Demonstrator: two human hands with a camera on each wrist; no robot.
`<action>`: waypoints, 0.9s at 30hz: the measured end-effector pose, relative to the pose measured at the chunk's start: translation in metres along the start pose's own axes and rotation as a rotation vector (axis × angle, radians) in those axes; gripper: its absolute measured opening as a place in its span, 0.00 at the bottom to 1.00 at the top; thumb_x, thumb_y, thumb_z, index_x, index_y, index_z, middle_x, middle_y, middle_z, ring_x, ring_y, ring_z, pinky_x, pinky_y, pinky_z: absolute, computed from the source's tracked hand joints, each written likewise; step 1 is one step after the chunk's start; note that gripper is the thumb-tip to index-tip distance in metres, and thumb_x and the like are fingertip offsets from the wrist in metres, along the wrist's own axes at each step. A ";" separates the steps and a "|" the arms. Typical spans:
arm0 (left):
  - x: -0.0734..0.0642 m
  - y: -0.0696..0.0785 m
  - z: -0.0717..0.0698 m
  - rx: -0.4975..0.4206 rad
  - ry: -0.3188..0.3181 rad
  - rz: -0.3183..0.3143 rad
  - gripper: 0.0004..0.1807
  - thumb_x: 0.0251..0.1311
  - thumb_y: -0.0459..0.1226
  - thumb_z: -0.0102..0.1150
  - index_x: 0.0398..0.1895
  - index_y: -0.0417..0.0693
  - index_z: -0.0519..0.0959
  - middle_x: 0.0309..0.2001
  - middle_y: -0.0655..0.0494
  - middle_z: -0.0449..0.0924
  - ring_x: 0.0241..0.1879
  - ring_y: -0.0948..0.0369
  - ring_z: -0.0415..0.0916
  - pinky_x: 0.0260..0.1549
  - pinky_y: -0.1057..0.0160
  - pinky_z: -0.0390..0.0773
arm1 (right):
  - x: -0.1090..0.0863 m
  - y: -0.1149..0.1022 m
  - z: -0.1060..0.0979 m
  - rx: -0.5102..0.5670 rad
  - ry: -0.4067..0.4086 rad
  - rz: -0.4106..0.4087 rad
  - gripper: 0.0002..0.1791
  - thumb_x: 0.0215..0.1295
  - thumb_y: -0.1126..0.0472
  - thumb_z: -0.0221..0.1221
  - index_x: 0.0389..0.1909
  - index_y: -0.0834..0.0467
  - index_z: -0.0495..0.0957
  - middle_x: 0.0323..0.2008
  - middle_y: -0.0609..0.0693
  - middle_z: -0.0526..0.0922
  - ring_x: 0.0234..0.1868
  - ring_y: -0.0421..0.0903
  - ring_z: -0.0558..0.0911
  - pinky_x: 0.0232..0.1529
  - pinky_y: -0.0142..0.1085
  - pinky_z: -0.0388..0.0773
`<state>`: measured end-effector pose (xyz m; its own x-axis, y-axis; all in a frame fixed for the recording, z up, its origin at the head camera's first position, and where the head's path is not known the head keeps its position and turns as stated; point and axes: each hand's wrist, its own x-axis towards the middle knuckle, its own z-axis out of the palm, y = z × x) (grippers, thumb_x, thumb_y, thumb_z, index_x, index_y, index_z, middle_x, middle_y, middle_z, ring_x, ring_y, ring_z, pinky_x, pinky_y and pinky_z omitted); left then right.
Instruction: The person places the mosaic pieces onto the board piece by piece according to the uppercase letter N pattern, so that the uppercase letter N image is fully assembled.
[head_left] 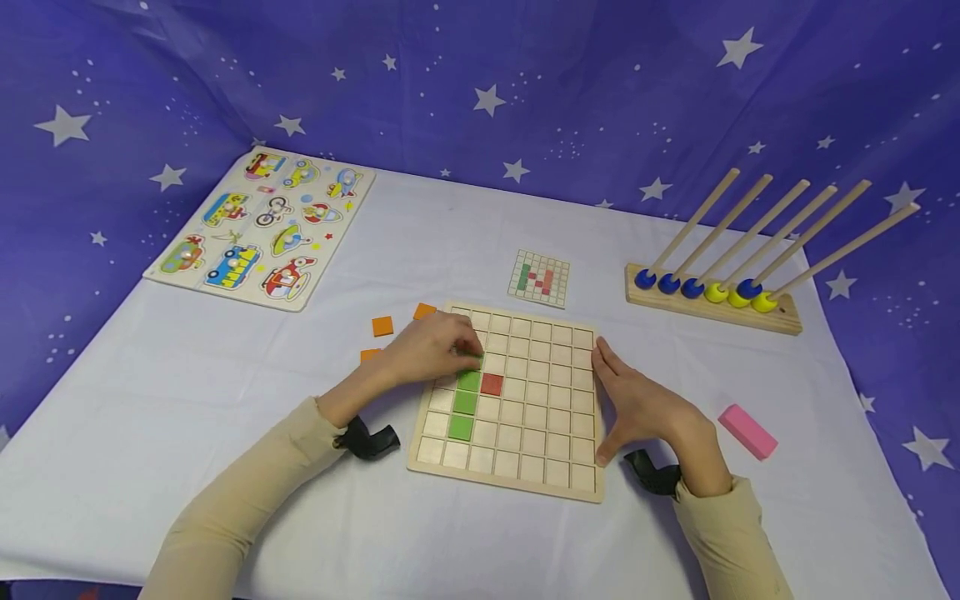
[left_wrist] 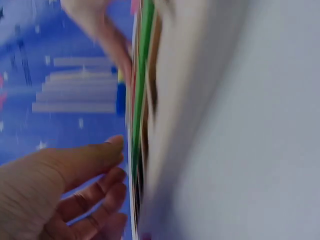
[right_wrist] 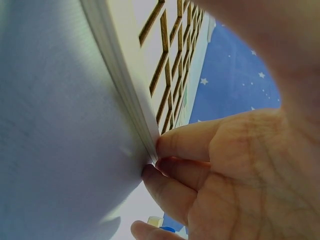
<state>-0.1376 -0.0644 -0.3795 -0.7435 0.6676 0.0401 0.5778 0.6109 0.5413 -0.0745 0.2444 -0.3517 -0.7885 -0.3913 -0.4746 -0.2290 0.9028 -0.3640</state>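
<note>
A square wooden grid board [head_left: 517,485] lies flat on the table. Three green tiles [head_left: 465,402] stand in a column on its left side, and a red tile [head_left: 492,384] sits beside the top one. Over the board's upper left, my left hand [head_left: 438,346] bends its fingers just above that column; a sliver of green shows by its fingertips. In the blurred left wrist view, nothing appears between thumb and fingers. My right hand [head_left: 641,404] touches the board's right edge with thumb and fingers spread; the right wrist view shows fingertips [right_wrist: 167,145] against that edge.
Orange tiles [head_left: 382,326] lie left of the board. A small pattern card [head_left: 539,278] is behind it. Farther out are a vehicle peg puzzle [head_left: 258,229] at back left, a bead stacker with tall rods [head_left: 712,308] at back right, and a pink block [head_left: 748,432] at right.
</note>
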 end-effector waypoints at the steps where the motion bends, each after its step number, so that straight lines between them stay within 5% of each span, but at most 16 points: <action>1: -0.001 -0.005 -0.005 -0.005 0.019 -0.030 0.05 0.56 0.41 0.67 0.33 0.53 0.86 0.33 0.62 0.81 0.32 0.65 0.75 0.32 0.65 0.75 | 0.000 0.000 0.000 0.000 0.001 0.000 0.80 0.25 0.46 0.81 0.73 0.72 0.37 0.75 0.67 0.31 0.74 0.66 0.45 0.69 0.58 0.54; 8: -0.011 -0.043 -0.031 -0.031 0.054 -0.196 0.07 0.49 0.40 0.72 0.32 0.49 0.86 0.31 0.59 0.81 0.30 0.63 0.74 0.31 0.64 0.71 | 0.000 0.001 0.000 -0.001 -0.001 -0.001 0.80 0.26 0.46 0.81 0.73 0.72 0.37 0.75 0.67 0.31 0.74 0.66 0.44 0.69 0.58 0.55; 16: -0.016 -0.059 -0.040 -0.013 0.032 -0.230 0.12 0.47 0.42 0.74 0.35 0.49 0.86 0.31 0.57 0.80 0.31 0.60 0.73 0.33 0.63 0.70 | 0.000 0.000 0.000 -0.005 -0.004 0.004 0.80 0.26 0.45 0.81 0.73 0.72 0.37 0.75 0.66 0.31 0.74 0.66 0.45 0.68 0.58 0.55; 21: -0.018 -0.063 -0.044 -0.028 0.087 -0.275 0.10 0.49 0.38 0.71 0.33 0.47 0.80 0.30 0.54 0.81 0.31 0.58 0.74 0.32 0.62 0.71 | -0.001 0.000 0.000 -0.009 -0.005 0.007 0.80 0.26 0.45 0.80 0.73 0.71 0.37 0.75 0.66 0.31 0.74 0.66 0.44 0.69 0.57 0.54; 27: -0.016 -0.067 -0.041 -0.071 0.126 -0.235 0.07 0.54 0.35 0.67 0.36 0.45 0.81 0.29 0.53 0.82 0.30 0.58 0.74 0.32 0.63 0.71 | -0.001 0.000 0.000 0.000 -0.007 0.004 0.80 0.26 0.45 0.80 0.73 0.71 0.36 0.75 0.66 0.30 0.74 0.66 0.44 0.69 0.58 0.54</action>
<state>-0.1781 -0.1340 -0.3818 -0.8931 0.4499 0.0081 0.3626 0.7088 0.6051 -0.0738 0.2448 -0.3517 -0.7854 -0.3888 -0.4816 -0.2258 0.9045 -0.3618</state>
